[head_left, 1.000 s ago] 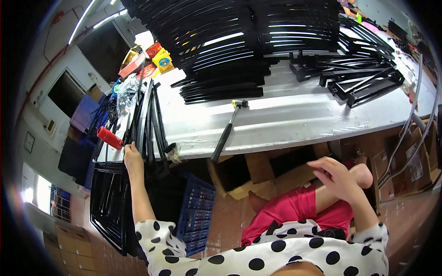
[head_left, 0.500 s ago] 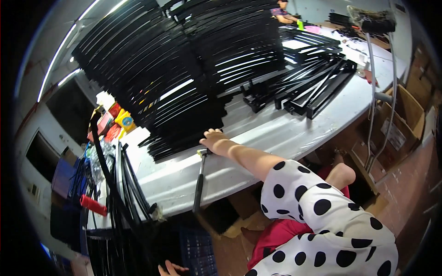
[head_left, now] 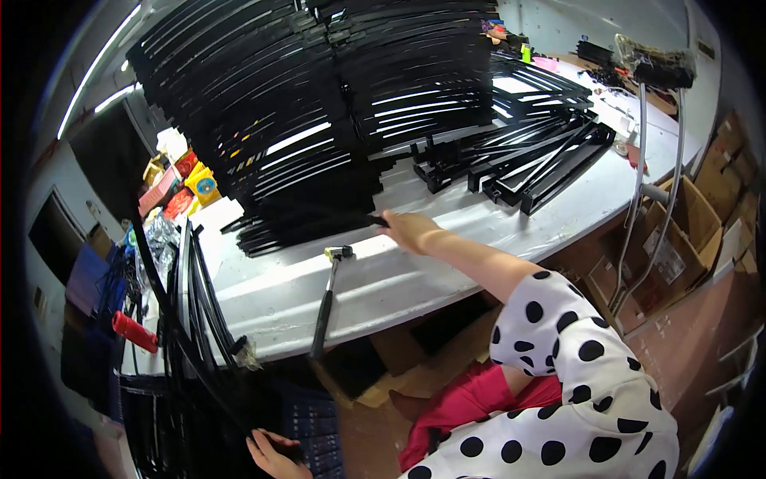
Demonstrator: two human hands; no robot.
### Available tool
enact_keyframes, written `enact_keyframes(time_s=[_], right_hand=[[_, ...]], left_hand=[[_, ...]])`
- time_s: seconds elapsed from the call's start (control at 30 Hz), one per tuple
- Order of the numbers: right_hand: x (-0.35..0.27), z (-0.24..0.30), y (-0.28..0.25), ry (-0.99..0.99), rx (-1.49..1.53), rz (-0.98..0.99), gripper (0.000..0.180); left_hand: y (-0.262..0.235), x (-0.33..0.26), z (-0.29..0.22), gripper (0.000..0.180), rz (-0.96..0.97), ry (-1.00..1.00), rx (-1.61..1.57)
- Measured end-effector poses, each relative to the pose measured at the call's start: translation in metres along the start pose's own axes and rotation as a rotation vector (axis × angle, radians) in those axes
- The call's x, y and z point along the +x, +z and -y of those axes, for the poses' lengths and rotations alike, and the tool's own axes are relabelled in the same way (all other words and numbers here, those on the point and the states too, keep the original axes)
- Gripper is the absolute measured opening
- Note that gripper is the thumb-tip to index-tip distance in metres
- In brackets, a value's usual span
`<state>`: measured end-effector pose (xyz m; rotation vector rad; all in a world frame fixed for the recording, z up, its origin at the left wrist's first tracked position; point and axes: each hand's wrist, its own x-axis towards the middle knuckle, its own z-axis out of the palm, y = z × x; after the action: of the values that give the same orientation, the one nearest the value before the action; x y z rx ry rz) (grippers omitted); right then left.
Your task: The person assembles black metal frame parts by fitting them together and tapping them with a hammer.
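Observation:
My right hand (head_left: 408, 232) reaches over the white table, its fingers closed on the end of a thin black bar (head_left: 363, 219) at the lower front of a tall stack of black bars (head_left: 311, 152). In front of the stack lies a hammer (head_left: 323, 311) with a pale-tipped head and a black grip, apart from my hand. At the lower edge my left hand (head_left: 275, 455) has its fingers curled at the lower end of a long black strip (head_left: 187, 343), which slants up to the left. Shadow partly hides that grip.
Black metal frames (head_left: 542, 156) lie on the table (head_left: 479, 231) at right. Black strips (head_left: 203, 295), a red cylinder (head_left: 136, 331) and yellow and red items (head_left: 191, 188) are at left. Cardboard boxes (head_left: 678, 231) and a metal-tube stand (head_left: 636, 191) stand at right.
My right hand has risen from the table beside the hammer head and moved right, closing on a bar of the stack. The view has shifted slightly; the hammer lies still.

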<state>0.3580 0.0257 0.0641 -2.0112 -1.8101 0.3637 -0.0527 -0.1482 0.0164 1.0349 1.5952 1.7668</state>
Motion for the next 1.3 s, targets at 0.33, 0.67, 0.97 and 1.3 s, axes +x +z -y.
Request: enact_keyframes(time_s=[0.33, 0.67, 0.97, 1.3], right_hand=[[-0.191, -0.014, -0.01, -0.381, 0.224, -0.197, 0.053], [-0.24, -0.025, -0.006, -0.605, -0.158, 0.007, 0.051], [-0.224, -0.029, -0.001, -0.617, -0.06, 0.06, 0.058], [-0.221, -0.025, 0.022, -0.664, -0.093, 0.102, 0.06]], left_hand=[[0.054, 0.017, -0.038, 0.032, 0.169, 0.102, -0.128], [0.075, -0.003, -0.052, 0.026, 0.259, -0.056, -0.232], [0.063, 0.013, -0.068, 0.026, 0.265, 0.014, -0.124], [0.039, 0.015, -0.042, 0.027, 0.226, -0.046, -0.115]])
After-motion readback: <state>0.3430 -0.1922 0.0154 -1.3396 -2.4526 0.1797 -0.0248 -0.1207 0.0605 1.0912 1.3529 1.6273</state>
